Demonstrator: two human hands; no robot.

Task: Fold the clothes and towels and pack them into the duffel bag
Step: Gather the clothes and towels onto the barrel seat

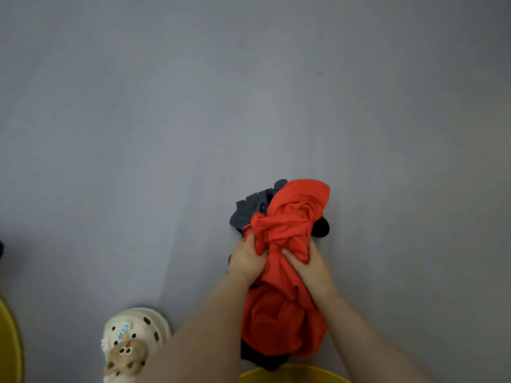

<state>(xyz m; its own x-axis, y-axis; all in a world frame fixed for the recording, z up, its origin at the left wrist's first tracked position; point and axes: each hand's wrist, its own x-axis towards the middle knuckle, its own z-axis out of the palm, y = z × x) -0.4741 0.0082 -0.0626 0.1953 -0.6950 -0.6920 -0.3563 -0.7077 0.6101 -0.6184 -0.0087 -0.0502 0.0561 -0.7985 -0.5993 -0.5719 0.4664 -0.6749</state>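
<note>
Head cam: far left a yellow rim [9, 344], then a cream clog w/ charms [132, 341] on the grey floor [166, 120]. Left hand [246, 261] grips the red garment [287, 244] bunched mid-frame, dark grey cloth [253, 207] tucked behind it. Right hand [309, 268] clutches the same red bundle from the other side, fingers dug in. Another yellow rim [293, 375] below

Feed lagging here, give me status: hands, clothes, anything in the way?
Left hand and right hand both grip red garment, bunched with dark clothes. Unfolded. Duffel bag not in view. Yellow rim below bundle.
</note>
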